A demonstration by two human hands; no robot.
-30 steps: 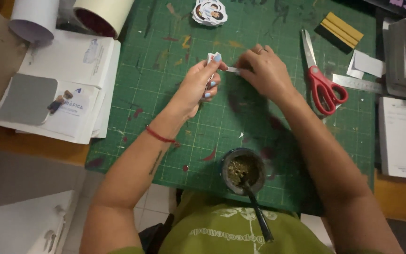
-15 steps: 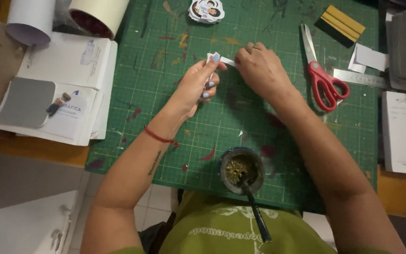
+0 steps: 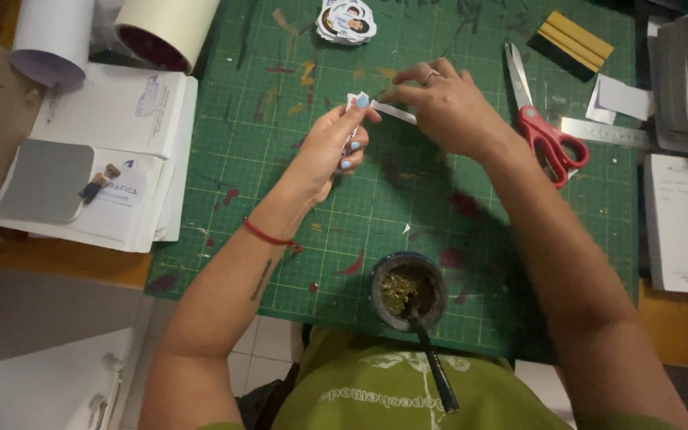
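Note:
Over a green cutting mat [image 3: 296,207], my left hand [image 3: 332,147] pinches a small white sticker cut-out [image 3: 354,102] between thumb and fingertips. My right hand [image 3: 447,107] holds a thin white paper strip [image 3: 398,113] that runs from the cut-out toward its fingers. Both hands hover close together just above the mat's upper middle. A small pile of printed cut-out stickers [image 3: 346,20] lies on the mat beyond the hands.
Red-handled scissors [image 3: 547,139] lie right of my right hand, with a metal ruler [image 3: 607,134] and yellow squeegee [image 3: 573,41] beyond. A cup of green herb with a metal straw [image 3: 406,288] stands at the mat's near edge. Paper rolls [image 3: 165,28] and envelopes [image 3: 113,159] sit left.
The hands stay together in the same spot; the right hand has drawn the strip a little farther out from the cut-out.

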